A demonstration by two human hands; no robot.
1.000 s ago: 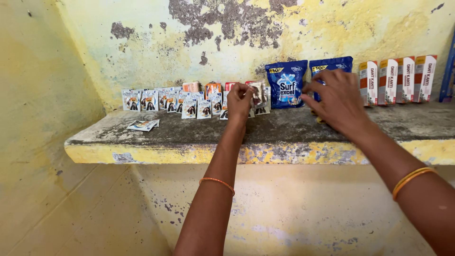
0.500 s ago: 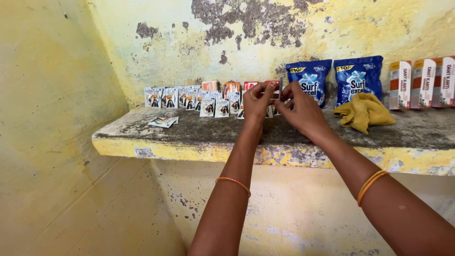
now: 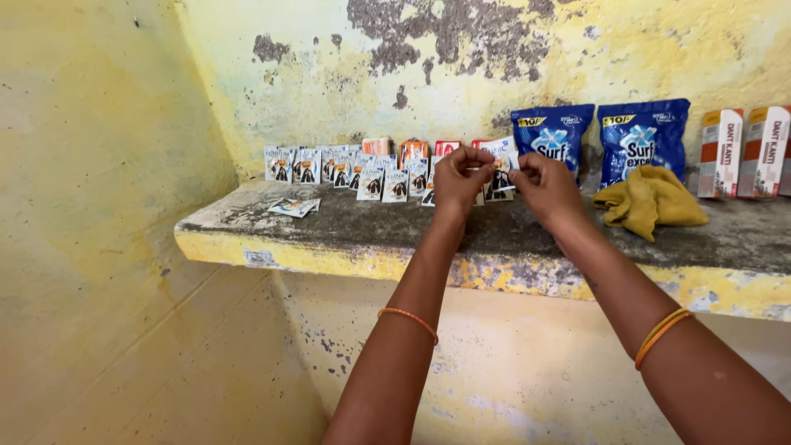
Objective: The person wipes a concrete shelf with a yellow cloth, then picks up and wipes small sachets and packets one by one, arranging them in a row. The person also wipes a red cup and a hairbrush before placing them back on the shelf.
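The small sachet (image 3: 499, 171) is pinched between both hands, held just above the stone shelf (image 3: 346, 227) and in front of the peeling yellow wall. The left hand (image 3: 458, 180) is closed on its left edge with fingertips curled over the top; the right hand (image 3: 544, 185) grips the opposite edge with thumb and forefinger, so the packet spans the narrow gap between them.

Just left of the left hand, touching or nearly so, stands a row of sachets (image 3: 346, 169) leaning against the wall in 2 loose tiers. Further left, 1 loose sachet (image 3: 294, 207) lies flat on the shelf. Just beyond the right hand stand 2 blue detergent pouches (image 3: 597, 142), and to its right a crumpled yellow cloth (image 3: 649, 200) lies beside upright red-and-white cartons (image 3: 741, 152).

As a judgement, the leaning row looks precarious: a knuckle brushing the nearest packet could tip several over in turn. The 2-handed pinch on a thin, slick packet could also slip, or tear it if the hands pull apart. The right wrist sits near the pouches and could nudge them.
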